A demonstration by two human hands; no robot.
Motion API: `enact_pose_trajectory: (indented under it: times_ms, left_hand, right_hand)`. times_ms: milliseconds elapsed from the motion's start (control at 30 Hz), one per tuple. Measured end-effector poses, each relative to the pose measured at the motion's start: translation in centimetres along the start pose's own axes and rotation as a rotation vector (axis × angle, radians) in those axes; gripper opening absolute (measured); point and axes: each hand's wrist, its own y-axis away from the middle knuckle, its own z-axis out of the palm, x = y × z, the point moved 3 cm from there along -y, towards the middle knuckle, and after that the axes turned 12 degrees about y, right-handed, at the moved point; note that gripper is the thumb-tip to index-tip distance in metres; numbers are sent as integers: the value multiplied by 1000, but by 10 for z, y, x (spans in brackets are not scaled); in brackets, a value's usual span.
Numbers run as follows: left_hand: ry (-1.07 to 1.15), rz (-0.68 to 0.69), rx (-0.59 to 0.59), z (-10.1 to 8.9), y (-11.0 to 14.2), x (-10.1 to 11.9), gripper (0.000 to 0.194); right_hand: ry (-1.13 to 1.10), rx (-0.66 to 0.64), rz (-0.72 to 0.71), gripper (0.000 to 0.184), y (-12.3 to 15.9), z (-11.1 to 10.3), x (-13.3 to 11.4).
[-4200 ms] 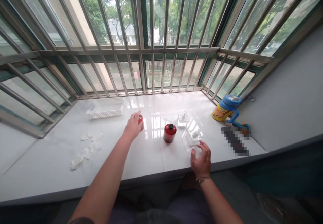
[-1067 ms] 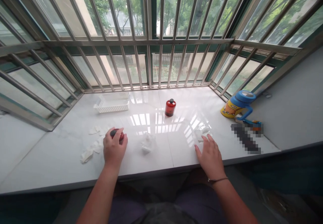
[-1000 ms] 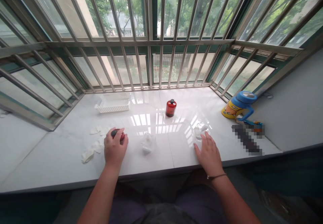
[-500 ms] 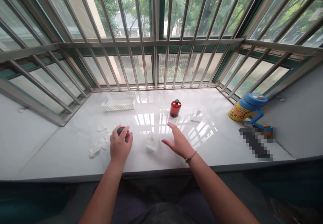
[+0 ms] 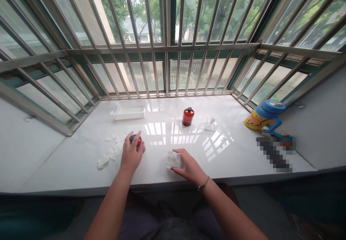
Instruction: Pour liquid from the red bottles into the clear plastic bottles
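Observation:
My left hand (image 5: 132,151) is closed around a small red bottle (image 5: 139,141) with a black cap, low over the white counter. To its right, the thumb and fingers of my right hand (image 5: 186,162) grip a small clear glass bottle (image 5: 173,160) from the right side. A second red bottle (image 5: 187,118) with a black cap stands upright farther back. Another clear glass bottle (image 5: 210,123) is to the right of it.
Crumpled white tissues (image 5: 109,156) lie left of my left hand. A white perforated basket (image 5: 129,110) sits at the back left. At the right stand a yellow and blue mug (image 5: 263,115) and a blurred dark object (image 5: 273,153). Metal window bars (image 5: 166,70) border the counter (image 5: 156,175).
My right hand has moved down and left and closed on the clear bottle, which has shifted right. My left hand has moved slightly right with the red bottle.

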Motion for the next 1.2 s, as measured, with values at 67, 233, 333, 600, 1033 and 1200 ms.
enact_pose_trajectory:
  times_ms: [67,233,333,600,1033,1200]
  left_hand:
    - [40,28,-25,2,0,2,51]
    - [117,96,-141,16,8,25,55]
    - [134,108,-107,21,14,36,58]
    - [84,230,59,7,23,62,83]
    - [526,18,-593,61,78,104,44]
    - [571,-8,-580,61,71,105,33]
  right_hand:
    - [26,6,7,69,16,-16,10]
    - [173,176,149,52,39,-49,42]
    - [270,338,264,49,43,-58,59]
    - [96,260,332,76,43,-34,55]
    - [-130,169,137,92,44,24,15]
    - [-99,190,126,91,46,25,20]
